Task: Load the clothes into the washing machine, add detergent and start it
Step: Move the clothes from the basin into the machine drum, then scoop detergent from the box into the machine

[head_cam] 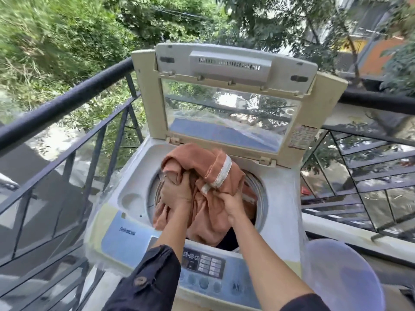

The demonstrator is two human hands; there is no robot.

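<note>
Blue-grey control panel (202,265) nearest, untouched by the look of it. Just past it, left grip (176,194) and right grip (231,205) both bunched tight on the rust-orange cloth (197,160), half above the rim, half down in the drum (258,191). Lid (224,108) propped open behind. Only mid-loading, guessing: no detergent in sight, start yet to come.

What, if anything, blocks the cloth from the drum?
Nothing visible. The lid stands open behind the drum. The left hand and right hand grip the cloth, bunched right over the drum's mouth, with lower folds hanging into it and one fold over the left rim.
</note>
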